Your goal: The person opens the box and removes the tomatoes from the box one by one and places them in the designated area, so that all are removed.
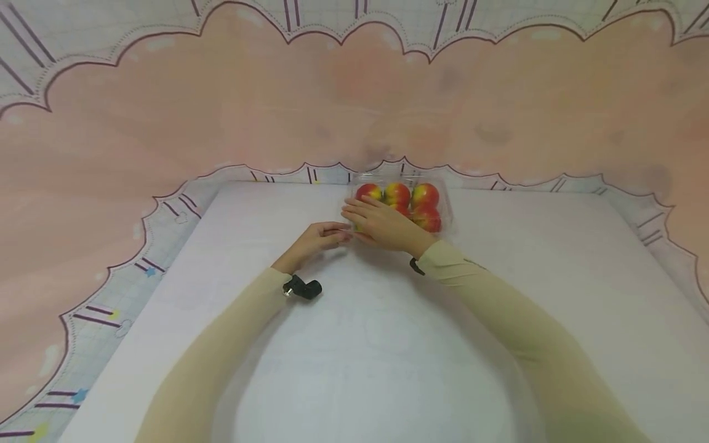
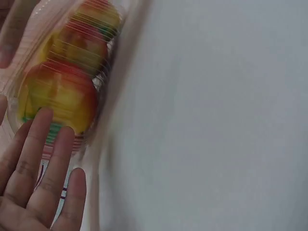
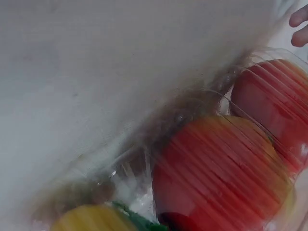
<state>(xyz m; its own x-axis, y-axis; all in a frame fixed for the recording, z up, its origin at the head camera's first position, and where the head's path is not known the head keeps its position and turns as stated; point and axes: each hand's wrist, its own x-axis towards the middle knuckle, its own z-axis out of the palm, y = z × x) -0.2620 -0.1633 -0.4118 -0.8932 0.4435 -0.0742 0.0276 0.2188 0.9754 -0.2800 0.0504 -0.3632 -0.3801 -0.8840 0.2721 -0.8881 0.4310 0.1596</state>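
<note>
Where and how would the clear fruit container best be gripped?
Probably by the left and right walls of the container, one hand from each side: it lies flat, wider than deep, with fruits inside; the right hand covers part of its top.

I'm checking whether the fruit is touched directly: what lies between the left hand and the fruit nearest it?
The clear, ribbed plastic of the container lies between the left hand and the nearest fruit; the left wrist view shows this.
</note>
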